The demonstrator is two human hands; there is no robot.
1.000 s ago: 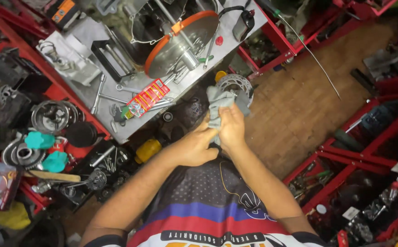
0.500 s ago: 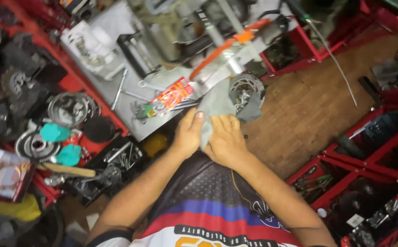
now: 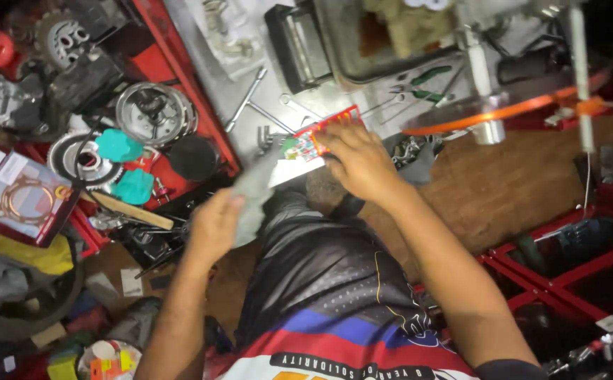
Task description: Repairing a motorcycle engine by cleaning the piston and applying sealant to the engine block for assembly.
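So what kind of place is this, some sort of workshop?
Most likely a small engine or motorcycle repair shop. A metal workbench holds a T-handle wrench, round clutch-like engine parts sit on red shelving, and the left hand holds a grey rag.

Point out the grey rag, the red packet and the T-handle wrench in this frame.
grey rag [image 3: 254,193], head view, middle of the cloth above the left hand.
red packet [image 3: 319,135], head view, its printed face beside the right hand's fingers.
T-handle wrench [image 3: 248,100], head view, on its shaft.
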